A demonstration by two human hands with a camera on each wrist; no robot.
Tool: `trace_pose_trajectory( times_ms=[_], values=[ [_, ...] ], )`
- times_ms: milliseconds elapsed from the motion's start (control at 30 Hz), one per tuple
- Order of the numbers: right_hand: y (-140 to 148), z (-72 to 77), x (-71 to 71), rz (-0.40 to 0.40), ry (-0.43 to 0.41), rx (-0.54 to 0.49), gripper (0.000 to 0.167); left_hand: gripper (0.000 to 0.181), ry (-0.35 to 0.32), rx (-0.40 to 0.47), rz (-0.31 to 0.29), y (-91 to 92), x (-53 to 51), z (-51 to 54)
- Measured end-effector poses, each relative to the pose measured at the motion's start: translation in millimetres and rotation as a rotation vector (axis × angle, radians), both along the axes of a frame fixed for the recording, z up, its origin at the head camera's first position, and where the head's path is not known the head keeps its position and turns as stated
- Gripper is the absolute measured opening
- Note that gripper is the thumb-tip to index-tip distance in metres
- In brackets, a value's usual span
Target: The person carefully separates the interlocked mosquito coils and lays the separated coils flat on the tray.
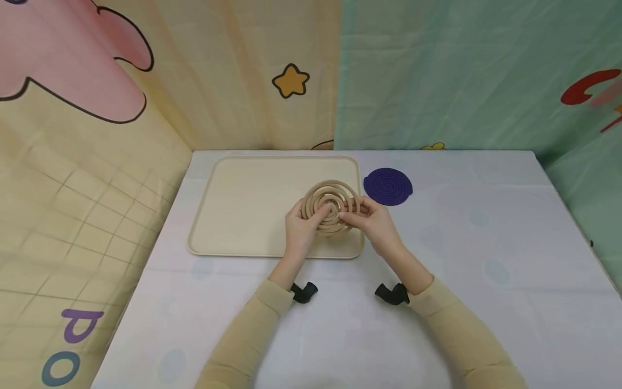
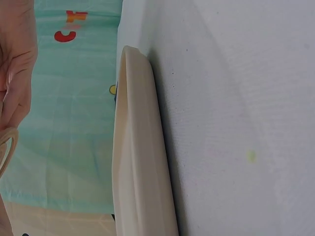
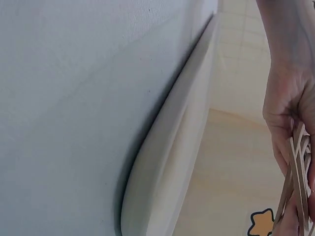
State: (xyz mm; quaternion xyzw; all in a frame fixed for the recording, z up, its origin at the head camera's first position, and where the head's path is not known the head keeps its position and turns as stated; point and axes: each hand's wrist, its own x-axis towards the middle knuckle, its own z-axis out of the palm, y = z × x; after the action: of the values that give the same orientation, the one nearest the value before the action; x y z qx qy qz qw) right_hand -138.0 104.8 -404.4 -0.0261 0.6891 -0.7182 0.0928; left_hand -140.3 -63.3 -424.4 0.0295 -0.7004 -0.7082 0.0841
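A beige spiral coil (image 1: 331,190) is held up above the right part of a cream tray (image 1: 243,216), its rings partly spread. My left hand (image 1: 300,229) pinches the coil from the left, thumb laid across its rings. From the other side my right hand (image 1: 376,224) pinches it too, thumb near the centre. The fingers behind the coil are mostly hidden. Seen edge-on in the right wrist view, the coil (image 3: 298,172) shows rings standing at different slants. A purple spiral coil (image 1: 387,186) lies flat on the table, just right of the tray.
The white table (image 1: 486,313) meets a patterned curtain (image 1: 437,70) at its back edge. In the left wrist view the raised tray rim (image 2: 145,147) stands above the tabletop. A black strap piece (image 1: 305,292) shows at the left wrist, and another black piece (image 1: 392,294) at the right.
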Motion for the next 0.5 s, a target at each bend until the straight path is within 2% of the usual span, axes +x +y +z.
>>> trace_pose_trajectory(
  times_ms=[200,500],
  values=[
    [-6.3,-4.0,4.6,0.003,-0.044,-0.069,0.011,0.029,0.038,0.004,0.049,1.9,0.1,-1.4],
    [-10.3,-5.8,8.5,-0.039,-0.107,-0.081,0.007,0.030,0.047,0.050,0.084,8.2,3.5,-4.0]
  ],
)
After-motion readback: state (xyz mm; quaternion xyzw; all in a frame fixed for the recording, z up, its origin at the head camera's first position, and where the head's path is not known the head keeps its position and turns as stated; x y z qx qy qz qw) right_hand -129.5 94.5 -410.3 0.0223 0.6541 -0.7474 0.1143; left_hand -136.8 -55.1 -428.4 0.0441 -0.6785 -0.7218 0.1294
